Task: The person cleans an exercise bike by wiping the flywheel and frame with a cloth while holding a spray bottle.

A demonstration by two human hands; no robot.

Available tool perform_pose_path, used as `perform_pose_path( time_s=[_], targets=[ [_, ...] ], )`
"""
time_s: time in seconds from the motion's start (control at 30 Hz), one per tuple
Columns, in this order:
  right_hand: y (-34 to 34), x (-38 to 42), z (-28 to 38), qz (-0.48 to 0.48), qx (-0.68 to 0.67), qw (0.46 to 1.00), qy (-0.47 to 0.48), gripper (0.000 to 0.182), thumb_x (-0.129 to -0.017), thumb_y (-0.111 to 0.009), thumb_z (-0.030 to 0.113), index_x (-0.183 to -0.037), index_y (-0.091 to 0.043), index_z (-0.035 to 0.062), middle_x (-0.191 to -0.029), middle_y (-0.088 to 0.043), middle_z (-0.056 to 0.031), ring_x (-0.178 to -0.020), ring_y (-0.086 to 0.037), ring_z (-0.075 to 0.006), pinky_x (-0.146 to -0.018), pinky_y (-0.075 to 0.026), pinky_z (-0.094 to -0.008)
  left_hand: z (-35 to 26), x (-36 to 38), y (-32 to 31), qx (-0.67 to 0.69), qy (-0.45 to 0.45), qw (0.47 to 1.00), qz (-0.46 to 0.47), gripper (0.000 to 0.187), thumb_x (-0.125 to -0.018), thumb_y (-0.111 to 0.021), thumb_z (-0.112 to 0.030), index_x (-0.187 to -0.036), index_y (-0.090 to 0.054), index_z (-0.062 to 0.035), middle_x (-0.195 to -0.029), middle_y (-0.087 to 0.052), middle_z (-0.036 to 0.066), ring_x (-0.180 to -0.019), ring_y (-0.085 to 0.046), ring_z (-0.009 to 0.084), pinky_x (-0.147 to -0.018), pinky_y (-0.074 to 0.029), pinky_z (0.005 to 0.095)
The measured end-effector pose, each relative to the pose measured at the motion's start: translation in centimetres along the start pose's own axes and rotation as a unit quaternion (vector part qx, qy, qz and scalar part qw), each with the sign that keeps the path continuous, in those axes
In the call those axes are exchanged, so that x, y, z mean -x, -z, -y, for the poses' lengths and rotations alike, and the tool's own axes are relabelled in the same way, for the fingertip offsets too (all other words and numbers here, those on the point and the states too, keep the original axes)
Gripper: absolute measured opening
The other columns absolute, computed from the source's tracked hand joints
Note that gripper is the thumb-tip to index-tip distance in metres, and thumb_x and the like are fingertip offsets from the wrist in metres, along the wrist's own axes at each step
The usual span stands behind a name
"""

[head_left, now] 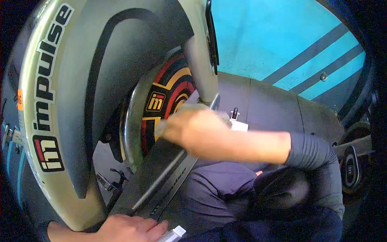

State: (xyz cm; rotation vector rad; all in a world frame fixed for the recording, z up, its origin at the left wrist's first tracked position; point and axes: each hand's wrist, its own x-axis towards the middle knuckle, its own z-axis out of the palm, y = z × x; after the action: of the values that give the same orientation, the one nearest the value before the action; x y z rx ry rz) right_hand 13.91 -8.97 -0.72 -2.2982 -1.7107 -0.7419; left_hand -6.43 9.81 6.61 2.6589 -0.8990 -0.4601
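Note:
My right hand [199, 131], smeared by motion, is closed on a bunched grey cloth [161, 130]. It sits in front of the flywheel [173, 82], above the dark sloping frame [157, 181] of an exercise bike. The flywheel carries red, orange and black rings. At the bottom edge, my left hand [129, 229] is beside the lower frame with its fingers curled. A white-tipped clear bottle [176, 232] sticks out past those fingers; the frame edge cuts off the rest. The bike's gold and grey cover [121, 60], marked "impulse", fills the upper left.
My bent legs [225, 193] are close below my right arm. Dark floor tiles [274, 105] lie behind, meeting a blue wall [258, 40] with dark stripes. Parts of other equipment [351, 171] stand at the right edge. A pedal [107, 181] shows under the cover.

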Motion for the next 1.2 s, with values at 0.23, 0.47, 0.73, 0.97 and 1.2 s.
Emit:
perform_pose_path(
  time_s=[0.23, 0.47, 0.73, 0.97, 1.2],
  targets=[
    [0.4, -0.3, 6.3, -0.164, -0.114, 0.974, 0.108, 0.017, -0.078, -0.057, 0.020, -0.088, -0.061, 0.0072, -0.089, -0.060, -0.0059, -0.088, -0.062, -0.0228, -0.078, -0.053, -0.0338, 0.2, -0.1, -0.2, -0.002, 0.000, 1.000, 0.012, 0.046, -0.070, -0.070, -0.029, -0.105, -0.059, -0.0012, -0.078, -0.059, 0.017, -0.063, -0.061, 0.0341, -0.055, -0.051, 0.0407],
    [-0.8, -0.1, -2.8, 0.040, 0.052, 0.995, -0.076, 0.024, -0.082, -0.059, 0.014, -0.104, -0.067, 0.0168, -0.097, -0.064, -0.0063, -0.088, -0.067, -0.0261, -0.068, -0.057, -0.0396, -0.1, 0.2, -0.4, 0.004, -0.008, 1.000, -0.017, 0.049, -0.069, -0.072, -0.028, -0.106, -0.059, -0.0005, -0.080, -0.060, 0.017, -0.065, -0.062, 0.0340, -0.057, -0.051, 0.0402],
    [-0.4, -0.9, -1.1, 0.112, 0.110, 0.979, -0.126, 0.024, -0.079, -0.058, 0.012, -0.102, -0.064, 0.0105, -0.096, -0.062, -0.0080, -0.089, -0.066, -0.0257, -0.072, -0.055, -0.0379, 0.0, 0.3, -0.5, -0.008, -0.010, 1.000, -0.023, 0.049, -0.069, -0.073, -0.030, -0.106, -0.058, -0.0011, -0.079, -0.060, 0.017, -0.064, -0.062, 0.0343, -0.056, -0.051, 0.0402],
    [2.0, 0.3, 9.1, -0.063, 0.011, 0.996, 0.062, 0.041, -0.075, -0.056, 0.024, -0.112, -0.066, 0.0071, -0.104, -0.062, -0.0088, -0.097, -0.063, -0.0229, -0.083, -0.054, -0.0325, 0.0, 0.2, -0.3, -0.009, -0.005, 1.000, -0.003, 0.045, -0.069, -0.074, -0.031, -0.100, -0.058, -0.0023, -0.077, -0.059, 0.015, -0.064, -0.062, 0.0320, -0.056, -0.051, 0.0394],
    [-1.0, 1.0, 1.8, -0.056, 0.039, 0.998, 0.018, 0.032, -0.076, -0.060, 0.020, -0.107, -0.061, 0.0093, -0.101, -0.060, -0.0044, -0.090, -0.063, -0.0212, -0.074, -0.055, -0.0318, 0.0, 0.2, -0.4, 0.001, -0.006, 1.000, -0.027, 0.051, -0.069, -0.073, -0.030, -0.108, -0.059, -0.0004, -0.078, -0.059, 0.015, -0.064, -0.062, 0.0323, -0.056, -0.051, 0.0398]
  ],
)
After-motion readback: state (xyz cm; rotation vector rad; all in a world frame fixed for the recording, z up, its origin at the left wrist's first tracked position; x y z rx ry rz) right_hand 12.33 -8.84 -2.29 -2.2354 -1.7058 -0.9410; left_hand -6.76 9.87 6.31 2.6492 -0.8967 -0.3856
